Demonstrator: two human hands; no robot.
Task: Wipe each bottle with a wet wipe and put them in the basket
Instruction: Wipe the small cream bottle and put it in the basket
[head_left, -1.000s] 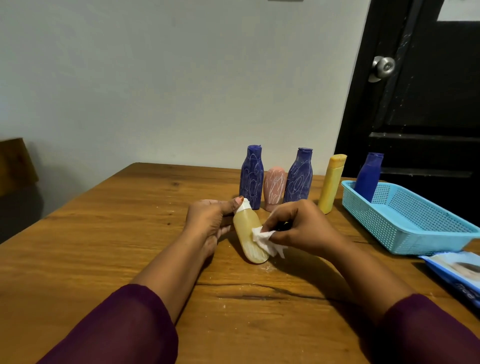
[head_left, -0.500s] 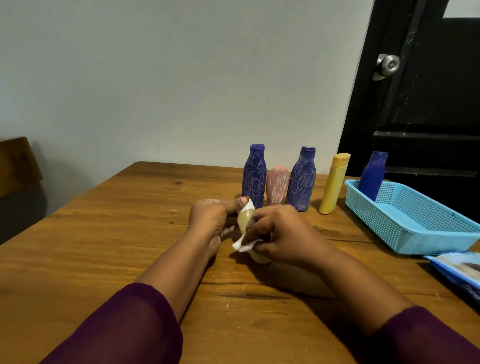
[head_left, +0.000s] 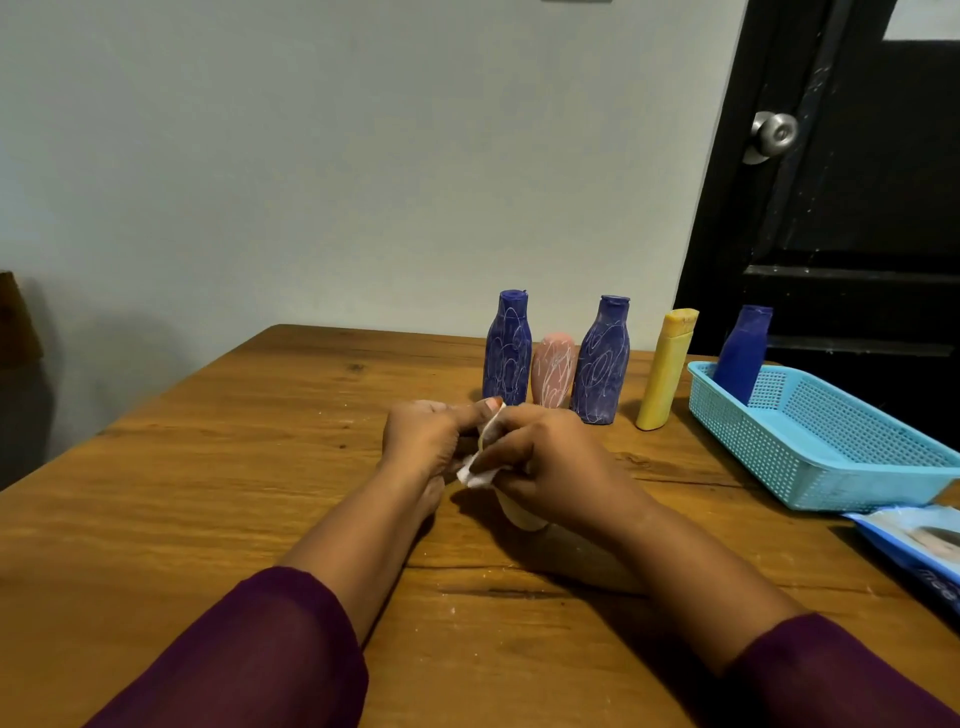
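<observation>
A cream bottle (head_left: 521, 516) lies on the wooden table (head_left: 208, 493), mostly hidden under my hands. My left hand (head_left: 426, 441) grips its cap end, thumb across the top. My right hand (head_left: 550, 462) pinches a white wet wipe (head_left: 475, 475) against the bottle's side. Behind stand two scribbled blue bottles (head_left: 506, 349) (head_left: 601, 361), a pink bottle (head_left: 553, 370) between them, and a yellow bottle (head_left: 666, 369). A plain blue bottle (head_left: 743, 353) stands in the light-blue basket (head_left: 831, 452) at the right.
A blue wet-wipe pack (head_left: 919, 545) lies at the table's right edge, in front of the basket. A black door with a metal knob (head_left: 774, 134) is behind the basket. A grey wall runs along the table's far edge.
My right hand has slid the wipe from the bottle's lower end up toward its cap, now covering most of the bottle. My left hand has kept its grip.
</observation>
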